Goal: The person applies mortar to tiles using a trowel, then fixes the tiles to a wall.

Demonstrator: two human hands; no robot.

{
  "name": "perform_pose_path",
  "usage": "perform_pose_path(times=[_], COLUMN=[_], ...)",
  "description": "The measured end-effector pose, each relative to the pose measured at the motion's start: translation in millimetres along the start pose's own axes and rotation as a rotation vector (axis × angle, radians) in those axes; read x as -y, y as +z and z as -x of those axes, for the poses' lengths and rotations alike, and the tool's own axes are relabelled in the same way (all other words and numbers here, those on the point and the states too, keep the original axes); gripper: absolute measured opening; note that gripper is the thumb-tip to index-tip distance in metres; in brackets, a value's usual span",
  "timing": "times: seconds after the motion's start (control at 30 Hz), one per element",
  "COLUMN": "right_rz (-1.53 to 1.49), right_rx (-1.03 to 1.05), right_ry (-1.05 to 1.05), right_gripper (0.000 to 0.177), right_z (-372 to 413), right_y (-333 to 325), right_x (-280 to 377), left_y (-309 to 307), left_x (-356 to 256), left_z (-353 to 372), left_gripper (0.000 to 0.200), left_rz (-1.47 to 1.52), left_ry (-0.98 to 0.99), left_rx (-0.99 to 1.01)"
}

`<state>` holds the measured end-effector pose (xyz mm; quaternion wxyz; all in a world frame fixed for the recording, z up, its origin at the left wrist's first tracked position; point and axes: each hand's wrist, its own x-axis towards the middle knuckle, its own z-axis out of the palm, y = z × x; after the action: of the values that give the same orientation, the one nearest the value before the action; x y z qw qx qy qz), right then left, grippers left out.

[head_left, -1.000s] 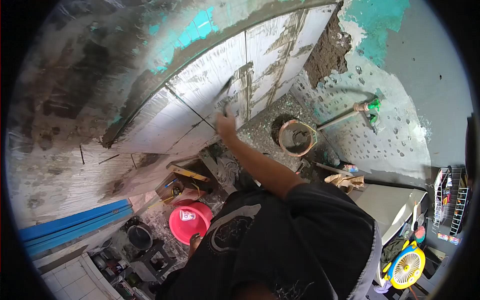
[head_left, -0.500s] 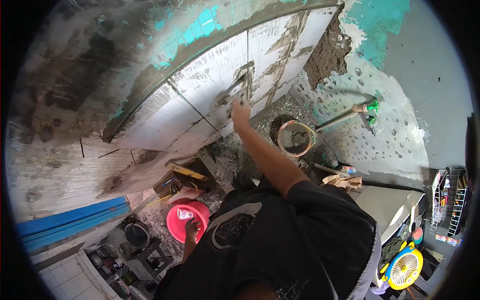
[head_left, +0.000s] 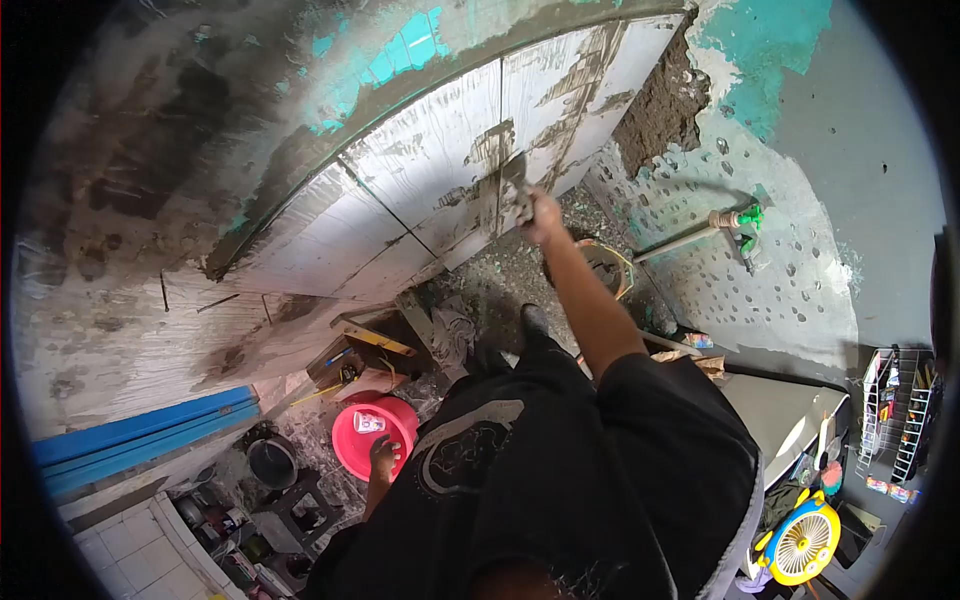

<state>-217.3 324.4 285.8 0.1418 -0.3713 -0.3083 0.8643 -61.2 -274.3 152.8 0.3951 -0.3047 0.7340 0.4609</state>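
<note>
My right hand (head_left: 545, 218) is closed around a mortar-smeared trowel (head_left: 517, 187), its dark flat blade against the white wall tiles (head_left: 440, 140). Grey mortar streaks cover the tiles around the blade and along the joints. The fingers partly hide the trowel's handle. My left hand (head_left: 383, 458) hangs low over the rim of a pink bucket (head_left: 350, 440), fingers loosely apart with nothing visible in them. Inside that bucket lies a white printed cup (head_left: 369, 423). Behind my right forearm, an orange-rimmed bucket (head_left: 628, 275) is partly hidden.
A pipe with a green tap (head_left: 748, 218) sticks out from the pitted wall on the right. Wooden boards and a yellow level (head_left: 385, 341) lie at the tiled wall's foot. A black bucket (head_left: 272, 462) and a concrete block (head_left: 300, 518) stand lower left; a yellow-blue fan (head_left: 803, 541) stands lower right.
My right hand has moved right and slightly down along the tiles with the trowel, whose blade has turned. My forearm now covers part of the orange-rimmed bucket. A dark shoe has come into view.
</note>
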Motion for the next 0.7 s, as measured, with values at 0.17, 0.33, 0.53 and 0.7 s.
perform_pose_path(times=[0.17,0.33,0.53,0.7], right_rz=[-0.138,-0.194,0.169,0.565], right_rx=[0.398,0.431,0.028,-0.046], right_ry=[0.124,0.000,-0.412,-0.806], right_gripper=[0.023,0.024,0.030,0.039], right_z=[-12,62,42,14], right_y=[15,56,78,149], right_x=[62,98,11,-58], left_y=[-5,6,9,-5], left_x=[2,-4,-24,-38], left_z=[-12,-2,-1,-8], left_gripper=[0.039,0.039,0.037,0.036], left_rz=[0.114,-0.118,-0.060,-0.233], left_ry=[0.145,-0.022,0.002,0.411], left_rx=[0.044,-0.026,0.029,0.138])
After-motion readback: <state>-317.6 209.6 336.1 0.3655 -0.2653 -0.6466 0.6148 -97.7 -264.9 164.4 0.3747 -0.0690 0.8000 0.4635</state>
